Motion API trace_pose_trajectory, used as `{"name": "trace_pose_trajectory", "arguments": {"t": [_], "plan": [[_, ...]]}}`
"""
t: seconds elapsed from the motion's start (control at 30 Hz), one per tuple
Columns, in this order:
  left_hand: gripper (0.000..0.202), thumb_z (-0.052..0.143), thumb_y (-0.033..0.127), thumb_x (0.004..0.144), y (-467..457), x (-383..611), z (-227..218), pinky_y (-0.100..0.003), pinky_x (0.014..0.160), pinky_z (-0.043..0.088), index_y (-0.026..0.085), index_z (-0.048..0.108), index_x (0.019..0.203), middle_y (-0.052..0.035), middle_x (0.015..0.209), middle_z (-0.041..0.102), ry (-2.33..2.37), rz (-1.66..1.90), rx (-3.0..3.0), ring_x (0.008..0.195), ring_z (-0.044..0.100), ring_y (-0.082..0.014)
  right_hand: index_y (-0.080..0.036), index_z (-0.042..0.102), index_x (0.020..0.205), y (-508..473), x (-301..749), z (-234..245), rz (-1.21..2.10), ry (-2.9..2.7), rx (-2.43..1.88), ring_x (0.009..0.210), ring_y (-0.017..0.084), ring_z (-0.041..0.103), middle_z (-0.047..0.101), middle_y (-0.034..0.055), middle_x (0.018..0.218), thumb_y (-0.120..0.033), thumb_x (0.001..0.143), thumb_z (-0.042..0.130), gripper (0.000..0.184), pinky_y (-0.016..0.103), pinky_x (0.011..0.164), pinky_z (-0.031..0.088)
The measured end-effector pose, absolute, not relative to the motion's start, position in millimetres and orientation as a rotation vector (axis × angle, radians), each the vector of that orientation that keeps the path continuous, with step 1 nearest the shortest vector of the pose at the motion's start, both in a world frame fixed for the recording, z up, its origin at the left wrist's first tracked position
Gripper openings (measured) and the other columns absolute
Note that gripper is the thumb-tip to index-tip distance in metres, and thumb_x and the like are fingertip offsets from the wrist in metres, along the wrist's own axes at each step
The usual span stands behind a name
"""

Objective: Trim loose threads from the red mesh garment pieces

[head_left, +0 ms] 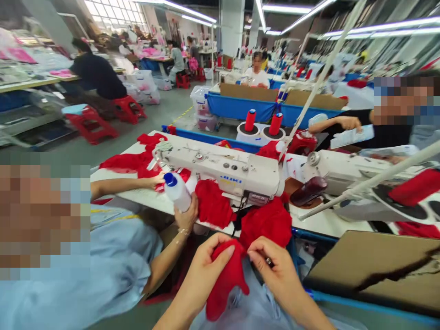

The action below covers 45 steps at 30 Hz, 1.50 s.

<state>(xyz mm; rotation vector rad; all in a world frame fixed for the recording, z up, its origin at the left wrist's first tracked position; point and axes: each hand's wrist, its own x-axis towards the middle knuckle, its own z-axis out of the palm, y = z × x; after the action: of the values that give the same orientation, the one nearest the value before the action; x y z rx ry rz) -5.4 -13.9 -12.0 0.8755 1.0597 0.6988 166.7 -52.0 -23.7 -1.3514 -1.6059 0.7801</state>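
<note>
My left hand (206,268) pinches a small piece of red fabric (228,284) between thumb and fingers, and the fabric hangs below it with curved edges. Close to the fabric's right edge, my right hand (277,270) has its thumb and fingertips pressed together. A small dark object (269,262) shows between the curled fingers of that hand, too little of it to name. What the fingertips pinch is too small to make out. Beyond my hands, a heap of red fabric (266,224) lies at the table edge, below a white sewing machine (223,167).
At my left, a co-worker in light blue holds a white bottle (178,195) with a blue cap. A second sewing machine (343,172) stands to the right, near a dark reddish-brown object (309,190). A torn cardboard sheet (374,270) is at the lower right. Red thread cones (250,121) stand behind.
</note>
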Motion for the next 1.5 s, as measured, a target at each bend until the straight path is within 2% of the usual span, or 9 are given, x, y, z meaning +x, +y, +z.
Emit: {"name": "trace_pose_trajectory", "arguments": {"t": [0.13, 0.4, 0.53, 0.7, 0.93, 1.03, 1.27, 1.37, 1.5], "plan": [[0.043, 0.079, 0.049, 0.065, -13.9, -0.7, -10.4, -0.022, 0.059, 0.043, 0.016, 0.059, 0.083, -0.0001, 0.074, 0.066, 1.014, 0.775, 0.695, 0.059, 0.055, -0.0108, -0.02, 0.064, 0.081, -52.5, 170.4, -21.0, 0.886, -1.523, -1.395, 0.061, 0.015, 0.06, 0.064, 0.0007, 0.068, -0.035, 0.092, 0.055, 0.021, 0.022, 0.056, 0.049], [0.035, 0.075, 0.042, 0.074, -20.7, -1.1, -15.6, -0.023, 0.064, 0.044, 0.015, 0.06, 0.089, -0.0029, 0.085, 0.067, 0.953, 0.83, 0.729, 0.066, 0.058, -0.0116, -0.021, 0.069, 0.087, -50.1, 170.2, -15.7, 0.954, -1.464, -1.363, 0.063, 0.015, 0.066, 0.07, 0.0019, 0.071, -0.035, 0.09, 0.058, 0.019, 0.021, 0.057, 0.054], [0.027, 0.068, 0.04, 0.081, -22.0, -2.7, -16.5, -0.022, 0.061, 0.041, 0.015, 0.06, 0.09, -0.0017, 0.084, 0.065, 0.982, 0.829, 0.87, 0.065, 0.054, -0.0097, -0.021, 0.068, 0.087, -45.8, 170.4, -12.8, 0.857, -1.427, -1.424, 0.062, 0.014, 0.063, 0.069, 0.0021, 0.074, -0.033, 0.089, 0.059, 0.016, 0.022, 0.057, 0.052], [0.021, 0.062, 0.035, 0.086, -22.4, -2.9, -11.6, -0.023, 0.068, 0.043, 0.015, 0.063, 0.093, -0.0027, 0.087, 0.064, 1.032, 0.812, 1.058, 0.074, 0.055, -0.0128, -0.021, 0.069, 0.089, -40.1, 166.5, -8.1, 0.857, -1.467, -1.37, 0.062, 0.014, 0.059, 0.068, 0.0038, 0.084, -0.034, 0.089, 0.06, 0.016, 0.023, 0.054, 0.049], [0.023, 0.061, 0.038, 0.085, -20.5, -1.4, -7.8, -0.024, 0.066, 0.043, 0.015, 0.062, 0.086, -0.0023, 0.08, 0.063, 1.069, 0.768, 1.093, 0.069, 0.054, -0.013, -0.021, 0.06, 0.073, -35.7, 167.5, -8.2, 0.836, -1.526, -1.373, 0.06, 0.013, 0.053, 0.061, 0.001, 0.072, -0.03, 0.09, 0.057, 0.02, 0.023, 0.053, 0.042], [0.026, 0.06, 0.04, 0.086, -20.0, -1.3, -9.2, -0.024, 0.064, 0.043, 0.014, 0.062, 0.087, -0.0038, 0.081, 0.065, 1.051, 0.737, 1.069, 0.069, 0.056, -0.0137, -0.021, 0.058, 0.077, -34.6, 167.5, -8.9, 0.915, -1.479, -1.385, 0.059, 0.013, 0.051, 0.06, 0.0009, 0.072, -0.036, 0.092, 0.053, 0.022, 0.024, 0.054, 0.042], [0.021, 0.058, 0.036, 0.088, -19.2, -1.4, -11.5, -0.026, 0.065, 0.044, 0.015, 0.06, 0.087, -0.0034, 0.078, 0.064, 1.027, 0.752, 1.094, 0.068, 0.058, -0.0144, -0.02, 0.061, 0.089, -34.8, 164.6, -8.2, 1.175, -1.265, -1.37, 0.045, 0.008, 0.036, 0.056, -0.0005, 0.071, -0.049, 0.093, 0.05, 0.032, 0.021, 0.039, 0.031], [0.019, 0.057, 0.034, 0.088, -19.7, -1.8, -10.9, -0.026, 0.066, 0.044, 0.016, 0.06, 0.087, -0.0029, 0.077, 0.064, 1.041, 0.758, 1.12, 0.069, 0.058, -0.0147, -0.02, 0.066, 0.1, -34.5, 170.5, -6.5, 1.139, -1.37, -1.338, 0.051, 0.011, 0.044, 0.059, 0.001, 0.075, -0.047, 0.095, 0.046, 0.034, 0.022, 0.045, 0.037], [0.017, 0.057, 0.033, 0.088, -19.7, -1.1, -7.5, -0.025, 0.066, 0.044, 0.016, 0.061, 0.086, -0.0019, 0.077, 0.063, 1.065, 0.758, 1.175, 0.069, 0.057, -0.0142, -0.023, 0.067, 0.107, -30.1, 177.3, -5.4, 1.051, -1.589, -1.272, 0.057, 0.012, 0.05, 0.06, 0.0, 0.078, -0.036, 0.09, 0.06, 0.022, 0.023, 0.052, 0.042]]}}
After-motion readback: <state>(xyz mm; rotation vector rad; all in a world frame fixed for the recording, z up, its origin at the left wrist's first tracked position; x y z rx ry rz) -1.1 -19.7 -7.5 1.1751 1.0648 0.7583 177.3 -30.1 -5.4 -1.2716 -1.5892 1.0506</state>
